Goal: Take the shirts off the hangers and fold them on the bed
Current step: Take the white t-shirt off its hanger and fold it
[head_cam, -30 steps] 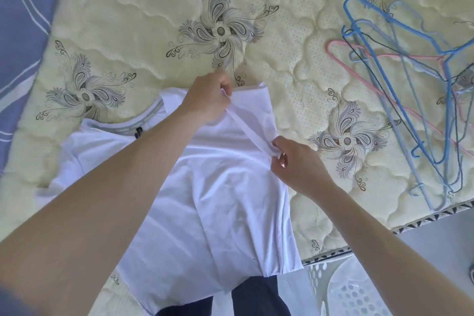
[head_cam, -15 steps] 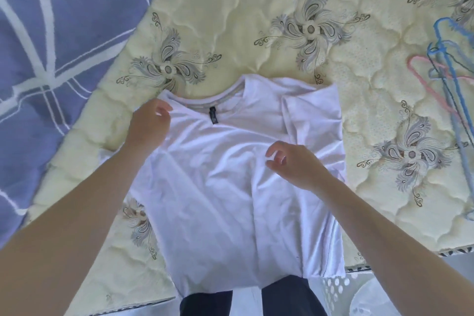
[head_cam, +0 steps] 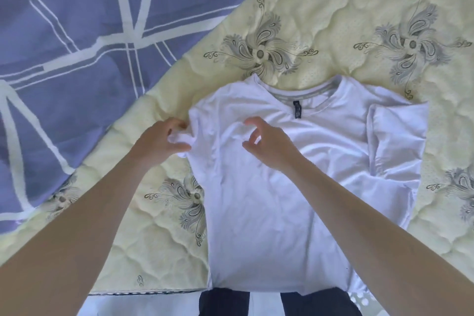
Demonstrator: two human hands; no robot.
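Observation:
A white T-shirt (head_cam: 295, 187) lies flat on the quilted cream mattress (head_cam: 346, 33), collar away from me, a dark label at the neck. Its right side and sleeve are folded inward. My left hand (head_cam: 161, 142) grips the bunched left sleeve at the shirt's left edge. My right hand (head_cam: 266, 146) hovers over the upper chest of the shirt with fingers curled like a claw, fingertips touching or just above the cloth; whether it pinches fabric I cannot tell.
A blue sheet with white stripes (head_cam: 77, 33) covers the bed's left and far side. The mattress front edge (head_cam: 143, 292) runs along the bottom, with my dark trousers (head_cam: 223, 303) below it. No hangers are in view.
The view swung left, so the hangers left the frame. Both hands moved from the right sleeve fold to the shirt's left side; the left hand has taken hold of the left sleeve.

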